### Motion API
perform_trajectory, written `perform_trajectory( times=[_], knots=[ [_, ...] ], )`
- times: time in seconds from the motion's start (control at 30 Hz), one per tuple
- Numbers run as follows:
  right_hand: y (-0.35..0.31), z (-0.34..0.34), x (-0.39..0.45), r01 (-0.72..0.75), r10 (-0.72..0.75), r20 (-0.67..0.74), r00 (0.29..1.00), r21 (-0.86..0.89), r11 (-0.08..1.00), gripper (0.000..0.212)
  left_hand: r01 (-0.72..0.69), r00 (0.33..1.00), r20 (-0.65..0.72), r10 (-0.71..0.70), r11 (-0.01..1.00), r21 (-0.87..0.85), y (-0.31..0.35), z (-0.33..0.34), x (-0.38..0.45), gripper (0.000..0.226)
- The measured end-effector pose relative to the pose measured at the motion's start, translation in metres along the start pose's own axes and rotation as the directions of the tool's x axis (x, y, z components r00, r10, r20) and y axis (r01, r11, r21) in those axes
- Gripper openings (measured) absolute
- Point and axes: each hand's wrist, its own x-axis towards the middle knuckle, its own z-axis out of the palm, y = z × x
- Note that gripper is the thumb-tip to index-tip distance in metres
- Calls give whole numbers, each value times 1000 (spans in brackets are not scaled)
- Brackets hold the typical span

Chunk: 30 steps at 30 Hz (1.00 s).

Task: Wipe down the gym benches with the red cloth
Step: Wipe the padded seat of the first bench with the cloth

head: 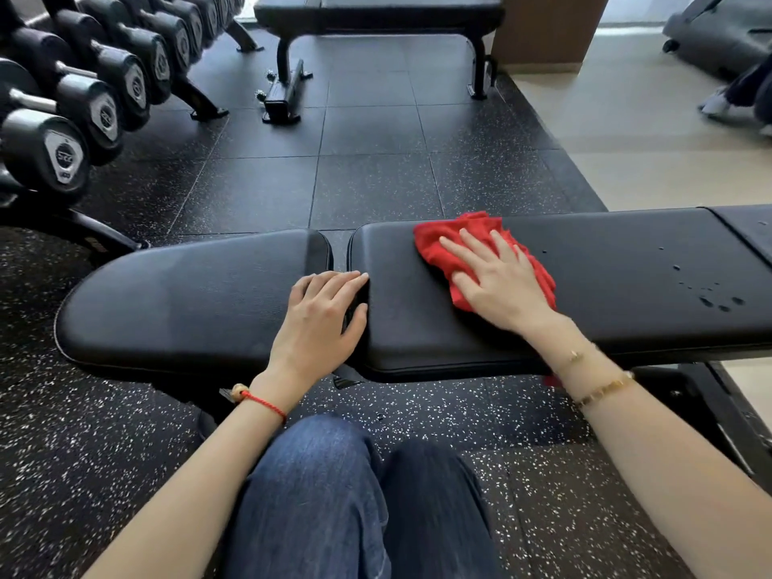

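near bench, back pad surface (626, 261): red cloth (445, 248) under right hand (501, 282), fingers flat, pressing. left hand (321, 315) rests loosely curled at the pad gap, holding nothing. step: wiping. next, likely: sweep toward the droplets (718, 300).

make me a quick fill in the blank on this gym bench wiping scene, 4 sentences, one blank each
1. The right hand presses a crumpled cloth of ____ colour flat onto the black padded bench.
2. The left hand rests over the ____ between the bench's two pads.
3. Dark liquid droplets sit on the pad to the ____ of the cloth.
4. The rack of black dumbbells stands on the ____ side of the view.

Missing words: red; gap; right; left
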Motion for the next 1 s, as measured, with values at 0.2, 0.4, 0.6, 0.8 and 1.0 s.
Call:
perform_trajectory(
  times=[0.2,0.4,0.6,0.8,1.0],
  knots=[
    [-50,12,34,49,-49,29,998,19,999,54,-2,1000,-5,2,1000,4,2,0,1,48],
    [-35,14,-27,237,-236,-41,971,16,971,56,-13,999,-35,12,1000,-21,-1,3,3,45],
    [3,4,10,8,-7,-28,1000,17,1000,53,-10,1000,-27,9,999,-34,0,3,2,46],
    [-39,9,35,38,-39,35,999,39,999,54,-5,1000,-12,4,999,-46,2,1,2,47],
    [-24,9,-27,253,-252,-32,967,27,967,56,1,1000,-9,-2,998,-64,1,0,3,45]
  ],
)
